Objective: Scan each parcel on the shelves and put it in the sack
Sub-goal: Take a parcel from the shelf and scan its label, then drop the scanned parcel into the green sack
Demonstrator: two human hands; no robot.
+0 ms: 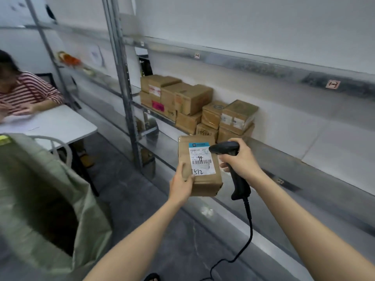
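Firstly, one tall metal shelving rack (125, 84) runs along the wall on my right, with long grey shelf boards.

One big grey-green sack (40, 189) stands at my left, near my body. Its mouth is open and the inside is dark. Just behind it is one white table (67, 122), and one person in a red-and-white striped shirt (26, 92) sits at the far side of it.

On a shelf board further back is one stack of brown parcels (188, 98). I count about nine there, in two layers, pushed against the wall. Some are partly hidden, so the number is not sure.

One more parcel (205, 183) is in the air in front of the shelf, between my two hands. My left hand (180, 185) grips its lower left corner, the thumb on top and the fingers under it. It carries one white label (202, 159) with a barcode, facing up to me.

My right hand (243, 159) is closed around the handle of one black scanner (225, 148). The scanner head is just beside the upper right corner of the label. One black cable (249, 230) hangs from the handle down to the floor.

The floor (142, 199) is dark grey and smooth. The wall (243, 23) behind the rack is plain white.
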